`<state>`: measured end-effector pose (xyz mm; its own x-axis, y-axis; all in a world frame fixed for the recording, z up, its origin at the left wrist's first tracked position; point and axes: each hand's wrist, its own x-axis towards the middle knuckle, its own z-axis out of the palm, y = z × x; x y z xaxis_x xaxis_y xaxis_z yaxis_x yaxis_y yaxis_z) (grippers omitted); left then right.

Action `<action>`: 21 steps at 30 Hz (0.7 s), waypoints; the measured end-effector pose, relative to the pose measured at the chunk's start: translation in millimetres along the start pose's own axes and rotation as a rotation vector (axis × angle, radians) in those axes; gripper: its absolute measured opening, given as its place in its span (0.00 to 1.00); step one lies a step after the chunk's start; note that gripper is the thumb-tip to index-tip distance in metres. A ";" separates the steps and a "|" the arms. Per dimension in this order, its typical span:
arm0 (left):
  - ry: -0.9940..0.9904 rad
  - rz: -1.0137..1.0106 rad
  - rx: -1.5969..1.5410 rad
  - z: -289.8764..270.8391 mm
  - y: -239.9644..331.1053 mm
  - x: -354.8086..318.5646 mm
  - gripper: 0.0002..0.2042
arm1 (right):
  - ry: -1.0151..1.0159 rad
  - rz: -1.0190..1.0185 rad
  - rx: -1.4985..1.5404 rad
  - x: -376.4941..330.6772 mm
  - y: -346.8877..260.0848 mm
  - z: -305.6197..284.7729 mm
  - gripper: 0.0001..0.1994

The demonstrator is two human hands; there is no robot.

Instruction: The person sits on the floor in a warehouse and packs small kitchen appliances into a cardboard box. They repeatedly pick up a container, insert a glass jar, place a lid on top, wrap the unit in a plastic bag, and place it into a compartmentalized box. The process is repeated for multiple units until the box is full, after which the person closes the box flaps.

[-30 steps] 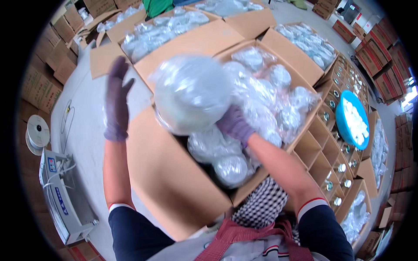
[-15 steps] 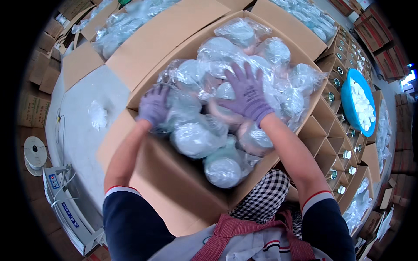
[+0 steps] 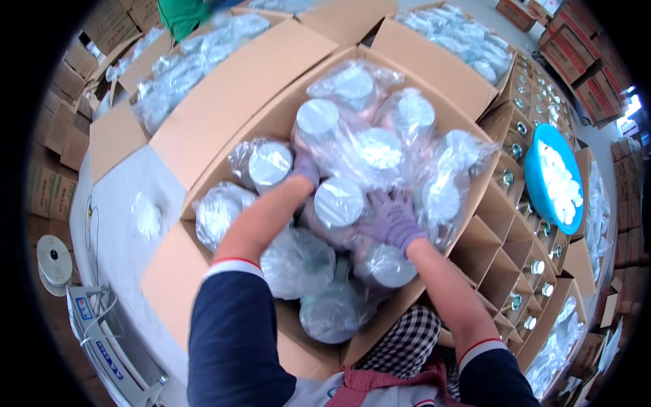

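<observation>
From the head camera, looking straight down, the person leans over a large open brown cardboard box (image 3: 224,115) packed with round silver-lidded containers, each wrapped in a clear crinkled plastic bag (image 3: 380,152). Both hands are sunk among the bags near the middle of the box. The left hand (image 3: 305,169), in a purple knitted glove, is mostly buried between two wrapped containers, so I cannot tell whether it grips anything; only a bit of the glove shows past the bare forearm. The right hand (image 3: 392,220), also in a purple glove, lies with fingers spread and pressed flat on the plastic, touching the bag of the wrapped container (image 3: 339,202) that sits between the two hands, not closed around it. Just beside the box on the right stands a cardboard carton with divider cells (image 3: 505,258), small jars standing in some of the cells. A round blue plastic basin (image 3: 536,203) holding white pieces rests above that carton. To the far left, on the pale floor, sit a white roll of tape (image 3: 53,261) and a white strapping machine (image 3: 102,339). More open boxes of bagged containers (image 3: 454,37) lie beyond.
</observation>
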<state>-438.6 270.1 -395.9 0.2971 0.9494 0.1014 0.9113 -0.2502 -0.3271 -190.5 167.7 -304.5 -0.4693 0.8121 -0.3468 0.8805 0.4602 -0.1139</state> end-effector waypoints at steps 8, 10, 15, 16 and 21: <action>-0.396 0.073 0.099 -125.1 -31.3 -43.7 0.17 | -0.007 -0.045 -0.021 -12.0 -5.7 -11.1 0.43; -0.227 0.172 0.213 -181.1 -39.9 -51.6 0.13 | -0.043 -0.092 -0.028 -14.7 -4.5 -12.7 0.41; -0.003 0.028 0.108 -366.8 -85.4 -107.7 0.11 | 0.636 -0.491 0.097 -144.1 3.6 -90.6 0.32; 0.067 -0.043 0.014 -398.8 -93.5 -131.0 0.11 | 0.693 -0.444 0.148 -188.6 5.3 -112.2 0.31; 0.463 0.080 -0.604 -488.9 -47.6 -198.5 0.14 | 0.933 0.072 0.252 -396.4 70.2 -65.4 0.36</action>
<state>-401.5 0.9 58.8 0.3363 0.7810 0.5263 0.8399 -0.5015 0.2074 53.0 -98.5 -114.1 -0.1828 0.8436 0.5049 0.8469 0.3959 -0.3550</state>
